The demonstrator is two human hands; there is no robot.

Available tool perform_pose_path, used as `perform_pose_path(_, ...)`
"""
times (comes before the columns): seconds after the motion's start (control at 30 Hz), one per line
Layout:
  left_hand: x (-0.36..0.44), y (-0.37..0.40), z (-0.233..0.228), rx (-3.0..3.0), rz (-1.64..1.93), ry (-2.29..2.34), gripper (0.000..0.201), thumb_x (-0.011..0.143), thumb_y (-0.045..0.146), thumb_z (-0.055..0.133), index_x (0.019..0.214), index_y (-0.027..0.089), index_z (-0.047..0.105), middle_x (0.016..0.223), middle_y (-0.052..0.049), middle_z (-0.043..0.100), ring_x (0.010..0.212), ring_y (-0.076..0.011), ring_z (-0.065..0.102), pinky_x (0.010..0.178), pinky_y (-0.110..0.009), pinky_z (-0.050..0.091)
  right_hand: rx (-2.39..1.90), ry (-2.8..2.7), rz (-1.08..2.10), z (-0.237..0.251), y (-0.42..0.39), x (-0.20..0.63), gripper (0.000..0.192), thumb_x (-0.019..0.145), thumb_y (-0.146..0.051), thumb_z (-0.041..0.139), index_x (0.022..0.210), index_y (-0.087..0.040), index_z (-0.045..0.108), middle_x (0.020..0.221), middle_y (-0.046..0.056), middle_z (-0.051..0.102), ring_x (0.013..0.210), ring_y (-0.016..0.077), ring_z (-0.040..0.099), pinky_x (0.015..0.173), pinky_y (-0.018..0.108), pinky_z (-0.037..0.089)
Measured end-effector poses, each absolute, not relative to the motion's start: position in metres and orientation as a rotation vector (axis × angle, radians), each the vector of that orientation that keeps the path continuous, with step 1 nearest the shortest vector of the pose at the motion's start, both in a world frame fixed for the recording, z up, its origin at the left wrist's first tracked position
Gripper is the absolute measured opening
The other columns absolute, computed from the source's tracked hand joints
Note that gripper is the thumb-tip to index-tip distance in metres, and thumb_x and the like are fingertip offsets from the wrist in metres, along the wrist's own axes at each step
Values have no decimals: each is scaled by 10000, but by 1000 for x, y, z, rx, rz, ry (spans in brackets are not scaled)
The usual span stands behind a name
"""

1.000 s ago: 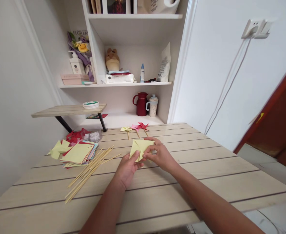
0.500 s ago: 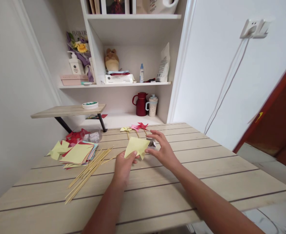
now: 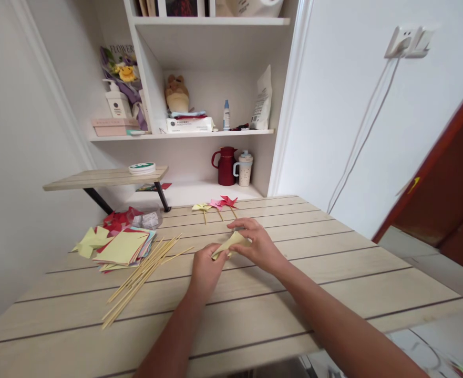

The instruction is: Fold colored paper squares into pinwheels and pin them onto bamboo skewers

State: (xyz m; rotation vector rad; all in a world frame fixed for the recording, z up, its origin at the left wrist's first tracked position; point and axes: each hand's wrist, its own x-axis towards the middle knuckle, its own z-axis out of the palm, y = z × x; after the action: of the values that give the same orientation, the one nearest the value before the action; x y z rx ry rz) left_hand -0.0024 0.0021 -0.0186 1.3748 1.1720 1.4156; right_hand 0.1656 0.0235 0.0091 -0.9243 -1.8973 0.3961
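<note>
Pale wooden plank table (image 3: 333, 273) fills the foreground, and at its middle lies a folded pale yellow paper square (image 3: 231, 244), pinched at its near end by the left hand (image 3: 204, 266) and pressed from above by the right hand (image 3: 257, 242). Left of it lie thin bamboo skewers (image 3: 142, 275) and a stack of coloured paper squares (image 3: 123, 248); behind stand three small paper pinwheels (image 3: 215, 205).
</note>
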Motion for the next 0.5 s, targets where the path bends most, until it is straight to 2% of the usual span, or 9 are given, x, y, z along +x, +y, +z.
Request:
perform_pose_path(0.07, -3, 1, -17, 1274, 1448, 1092, 178, 672, 268, 817, 835, 203, 785, 765, -52, 743, 687, -205, 652, 615, -263, 458, -957, -1780, 546, 11, 22, 164, 31, 722, -244, 781, 745, -235, 761, 1107, 64, 736, 1132, 299, 587, 1006, 455, 420)
perform_pose_path(0.13, -6, 1, -14, 1152, 1525, 1009, 406, 689, 350, 830, 1063, 216, 745, 941, -70, 755, 731, -199, 672, 621, -262, 466, -975, -1571, 829, 11, 20, 162, 156, 702, -301, 799, 832, -216, 777, 1024, 71, 759, 1032, 296, 638, 916, 423, 474)
perform_pose_path(0.2, -9, 1, -11, 1078, 1609, 979, 529, 747, 464, 781, 1214, 239, 676, 1109, -91, 726, 862, -211, 686, 672, -267, 484, -924, -1303, 1143, 11, 20, 160, 275, 680, -355, 821, 893, -186, 778, 953, 79, 777, 886, 273, 681, 809, 384, 506)
perform_pose_path(0.27, -12, 1, -10, 1053, 1626, 995, 518, 798, 548, 708, 1206, 230, 685, 1200, -108, 697, 1040, -234, 654, 775, -280, 490, -832, -1076, 1360, 11, 20, 159, 346, 635, -359, 856, 905, -157, 777, 913, 89, 788, 784, 243, 694, 753, 353, 512)
perform_pose_path(0.37, -13, 1, -11, 1063, 1537, 948, 496, 840, 590, 639, 1143, 206, 721, 1299, -122, 658, 1238, -267, 555, 933, -317, 451, -740, -923, 1498, 11, 19, 157, 390, 579, -326, 890, 902, -136, 782, 896, 98, 794, 750, 221, 702, 745, 328, 514)
perform_pose_path(0.5, -8, -4, -8, 1048, 1453, 783, 502, 834, 556, 670, 1159, 174, 706, 1284, -143, 671, 1244, -286, 561, 1009, -379, 425, -721, -930, 1546, 8, 18, 152, 404, 576, -313, 891, 920, -127, 789, 864, 100, 797, 737, 210, 702, 746, 319, 517)
